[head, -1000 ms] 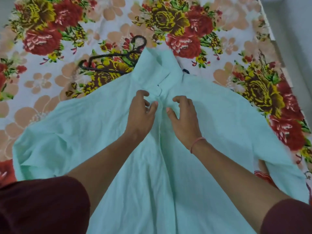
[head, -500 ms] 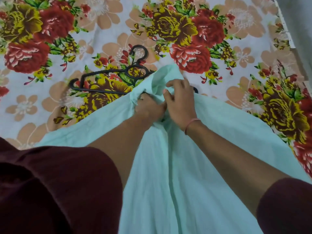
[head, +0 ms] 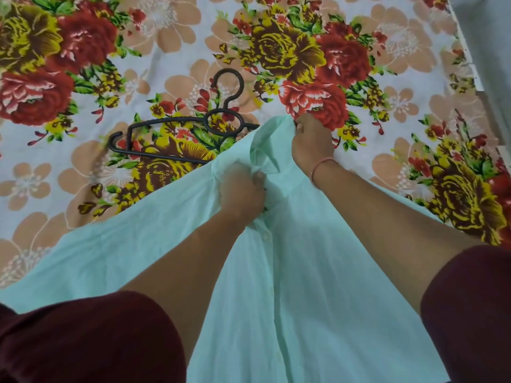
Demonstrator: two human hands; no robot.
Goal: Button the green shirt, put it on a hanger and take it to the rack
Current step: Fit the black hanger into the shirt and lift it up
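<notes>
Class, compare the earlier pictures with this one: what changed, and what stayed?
The right hand moved up and now grips the collar edge of the green shirt; the left hand grips bunched fabric just below. The hanger stays on the bedsheet.

So the shirt (head: 318, 272) lies flat on the bedsheet (head: 166, 51), running from your lap at 6 o'clock up to its collar near the middle of your view. The hanger (head: 209, 118) is on the sheet at about 10 o'clock from the collar, hook pointing off to 12, and its near arm slips under the shirt's shoulder. Your right hand (head: 312, 142) is at the collar's far edge, pinching it. Your left hand (head: 243, 189) sits at 7 o'clock from the right one, on the placket just below the collar, bunching cloth. The bed's edge is way out at 2 o'clock.
</notes>
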